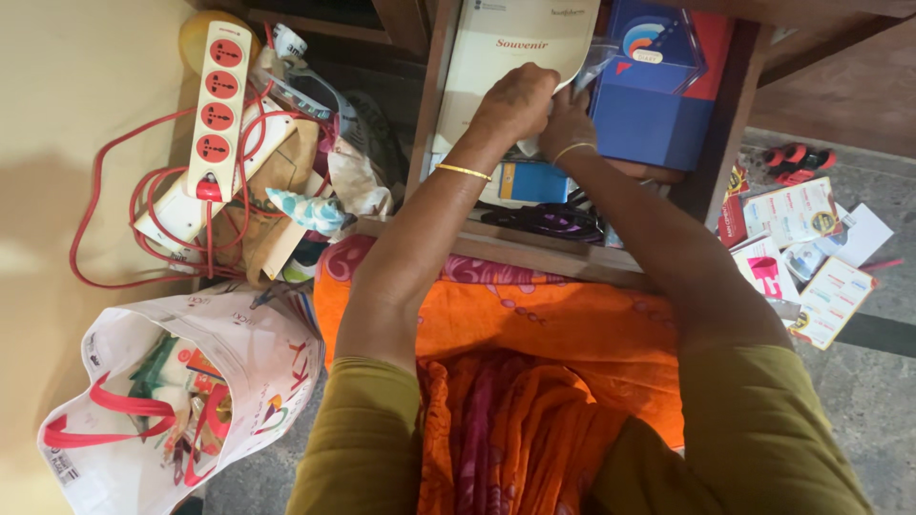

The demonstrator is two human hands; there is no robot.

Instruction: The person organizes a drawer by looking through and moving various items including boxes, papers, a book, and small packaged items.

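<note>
Reaching into the open wooden drawer (711, 143), you have both hands close together at its far end. Your left hand (515, 100) is curled over the near edge of a cream booklet (510, 48), fingers pressed onto it. Your right hand (565, 124) is tucked just beside and partly under the left one, so you cannot tell if it is pinching the booklet or only touching it. The booklet lies flat and runs away from you, with its long side pointing to the far end of the drawer. It sits right under your hands, a bit to the left, so your left hand is the nearer one.

The booklet looks smooth and thin, with a bendy paper cover. Just to its right is a blue and red box (658, 86) with hard, square corners. Nearer to you in the drawer lie a small blue packet (534, 181) and some dark, shiny cords (553, 219).

On the floor to the left is a white power strip (218, 105) with a long red cable, and a soft white bag (172, 401) with red handles. To the right, some loose cards (811, 248) lie flat on the floor
</note>
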